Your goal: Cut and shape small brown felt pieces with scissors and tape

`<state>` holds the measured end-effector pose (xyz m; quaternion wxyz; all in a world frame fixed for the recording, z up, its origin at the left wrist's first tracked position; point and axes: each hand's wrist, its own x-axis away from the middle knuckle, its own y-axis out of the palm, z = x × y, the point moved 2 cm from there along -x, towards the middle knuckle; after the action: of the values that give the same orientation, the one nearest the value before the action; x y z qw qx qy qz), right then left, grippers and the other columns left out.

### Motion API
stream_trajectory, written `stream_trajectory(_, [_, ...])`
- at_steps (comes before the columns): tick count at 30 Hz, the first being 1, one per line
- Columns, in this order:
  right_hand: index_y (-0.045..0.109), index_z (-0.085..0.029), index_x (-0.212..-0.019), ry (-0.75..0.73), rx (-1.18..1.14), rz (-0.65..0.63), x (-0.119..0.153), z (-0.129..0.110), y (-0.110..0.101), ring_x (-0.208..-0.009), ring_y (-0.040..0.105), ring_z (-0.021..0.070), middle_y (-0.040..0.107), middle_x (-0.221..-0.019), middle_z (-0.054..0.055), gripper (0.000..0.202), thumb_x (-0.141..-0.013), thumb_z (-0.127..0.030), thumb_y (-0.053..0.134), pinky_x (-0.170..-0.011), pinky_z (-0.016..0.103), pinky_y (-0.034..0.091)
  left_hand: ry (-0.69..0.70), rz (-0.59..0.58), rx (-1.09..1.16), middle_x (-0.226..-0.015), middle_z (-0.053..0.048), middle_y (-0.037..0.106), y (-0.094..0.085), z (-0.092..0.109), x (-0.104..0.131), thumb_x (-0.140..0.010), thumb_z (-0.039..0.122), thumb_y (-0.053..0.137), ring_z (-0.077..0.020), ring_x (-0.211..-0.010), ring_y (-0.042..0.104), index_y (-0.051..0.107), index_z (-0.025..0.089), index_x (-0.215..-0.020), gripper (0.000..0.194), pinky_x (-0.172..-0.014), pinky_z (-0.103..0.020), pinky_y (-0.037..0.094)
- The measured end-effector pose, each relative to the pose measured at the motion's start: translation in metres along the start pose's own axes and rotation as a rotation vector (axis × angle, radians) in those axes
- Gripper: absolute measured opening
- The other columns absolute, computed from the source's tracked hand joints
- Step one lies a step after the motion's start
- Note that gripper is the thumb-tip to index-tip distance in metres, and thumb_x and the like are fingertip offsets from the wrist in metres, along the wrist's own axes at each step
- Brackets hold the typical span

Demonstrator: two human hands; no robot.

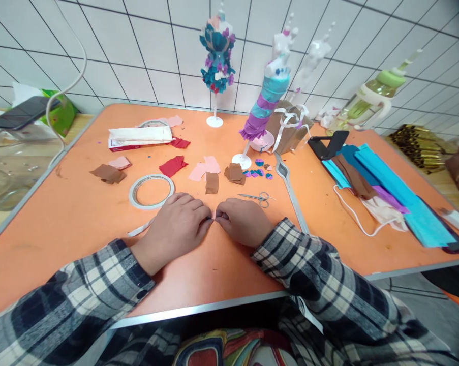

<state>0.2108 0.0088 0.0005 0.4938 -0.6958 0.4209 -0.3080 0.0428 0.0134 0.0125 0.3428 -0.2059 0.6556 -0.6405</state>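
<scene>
Head view: the left hand (181, 223) and the right hand (244, 221) face each other low over the orange table (183, 305), fingers curled in, thumbs and forefingers nearly meeting; both appear to pinch one tiny pale-pink piece (214, 219) between them, near the front of the table, though its shape is too small to tell. Main risk is to that piece: an uneven pull or a hard twist could tear it, and a loosened pinch could drop it. The scissors (254, 197) lie just beyond the right hand, where a careless knuckle could meet a point or push them into the loose bits (259, 173). A sleeve or a sweep of the left hand could drag the tape ring (133, 199) or the white strip (139, 230) — both lie close to it. The stands are tall on small round bases, so a bumped stem could tip one. Count: two hands, one pinched piece, one pair of scissors, one tape ring, one white strip; three stands, namely one with blue and purple petals (217, 58), one wrapped in blue and purple (265, 101), one white (315, 53); two red pieces, one near (174, 165) and one farther (180, 143); one green-lidded bottle (366, 99). Brown paper lies in three spots — sheets overlap, so no sheet count is given. The loose bits crowd together and cannot be counted surely.
</scene>
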Motion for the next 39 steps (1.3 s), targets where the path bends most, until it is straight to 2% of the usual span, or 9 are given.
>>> stream_trajectory(8, [0.068,-0.025,-0.096,-0.038,0.106,0.037,0.002,-0.003,-0.005,-0.078,0.061,0.0172,0.067,-0.092,0.001,0.020,-0.096,-0.032,0.050,-0.056,0.031,0.026,-0.002,-0.009,0.000,-0.078,-0.004,0.070,-0.001,0.000,0.000,-0.091,0.028,0.053,-0.0256,-0.082,0.063,0.066,0.019,-0.081,0.019,-0.086,-0.045,0.044])
stream_trajectory(13, [0.067,-0.021,-0.094,0.013,0.178,0.069,0.003,0.002,-0.009,-0.079,0.061,0.0195,0.067,-0.091,0.004,0.027,-0.095,-0.044,0.053,-0.057,0.031,0.028,-0.004,-0.010,0.005,-0.079,-0.004,0.070,0.001,-0.001,0.001,-0.092,0.028,0.052,-0.0254,-0.083,0.063,0.067,0.019,-0.082,0.020,-0.086,-0.045,0.044])
stream_trajectory(16, [0.067,-0.025,-0.108,-0.040,0.121,0.087,0.003,-0.001,-0.012,-0.085,0.061,0.0183,0.067,-0.101,0.003,0.024,-0.095,-0.040,0.053,-0.060,0.030,0.031,0.008,-0.006,0.011,-0.080,-0.004,0.070,0.001,-0.002,0.002,-0.094,0.028,0.050,-0.0250,-0.083,0.063,0.068,0.019,-0.083,0.023,-0.088,-0.045,0.044])
stream_trajectory(19, [0.070,-0.026,-0.101,-0.089,0.077,0.015,0.002,-0.001,-0.012,-0.087,0.061,0.0172,0.067,-0.098,0.002,0.021,-0.096,-0.034,0.052,-0.065,0.029,0.034,0.021,0.003,0.020,-0.081,-0.004,0.070,0.001,-0.002,0.003,-0.094,0.027,0.050,-0.0248,-0.083,0.063,0.069,0.020,-0.084,0.023,-0.089,-0.045,0.043])
stream_trajectory(22, [0.072,-0.024,-0.092,-0.055,0.110,-0.010,0.001,0.003,-0.013,-0.085,0.061,0.0183,0.068,-0.091,0.003,0.022,-0.094,-0.036,0.055,-0.064,0.030,0.033,0.028,0.012,0.023,-0.079,-0.004,0.070,0.000,-0.002,0.003,-0.093,0.027,0.050,-0.0250,-0.082,0.062,0.070,0.020,-0.082,0.023,-0.088,-0.046,0.044])
stream_trajectory(26, [0.072,-0.023,-0.095,0.050,0.130,0.068,0.003,0.011,-0.016,-0.081,0.060,0.0187,0.068,-0.091,0.003,0.024,-0.093,-0.038,0.053,-0.062,0.030,0.031,0.035,0.018,0.029,-0.078,-0.005,0.070,0.000,-0.001,0.002,-0.094,0.028,0.049,-0.0254,-0.081,0.061,0.071,0.020,-0.081,0.026,-0.089,-0.047,0.045])
stream_trajectory(31, [0.074,-0.033,-0.107,-0.118,0.063,-0.032,0.003,0.009,-0.017,-0.085,0.060,0.0183,0.067,-0.090,0.002,0.032,-0.091,-0.023,0.049,-0.064,0.030,0.033,0.044,0.020,0.039,-0.080,-0.005,0.071,0.000,-0.001,0.002,-0.094,0.025,0.049,-0.0254,-0.082,0.062,0.073,0.021,-0.085,0.025,-0.091,-0.047,0.044])
stream_trajectory(36, [0.077,-0.024,-0.102,0.022,0.184,-0.008,0.001,0.019,-0.024,-0.086,0.060,0.0203,0.067,-0.094,0.007,0.034,-0.091,-0.022,0.045,-0.062,0.031,0.034,0.045,0.032,0.043,-0.080,-0.005,0.072,-0.001,-0.001,0.002,-0.092,0.024,0.052,-0.0257,-0.082,0.063,0.074,0.022,-0.087,0.024,-0.092,-0.047,0.043])
stream_trajectory(39, [0.075,-0.027,-0.108,-0.076,0.141,-0.016,0.001,0.019,-0.023,-0.086,0.060,0.0189,0.067,-0.095,0.005,0.035,-0.089,-0.020,0.046,-0.064,0.030,0.034,0.042,0.027,0.039,-0.081,-0.004,0.073,-0.001,-0.002,0.003,-0.093,0.025,0.052,-0.0256,-0.083,0.063,0.074,0.022,-0.086,0.023,-0.093,-0.047,0.043])
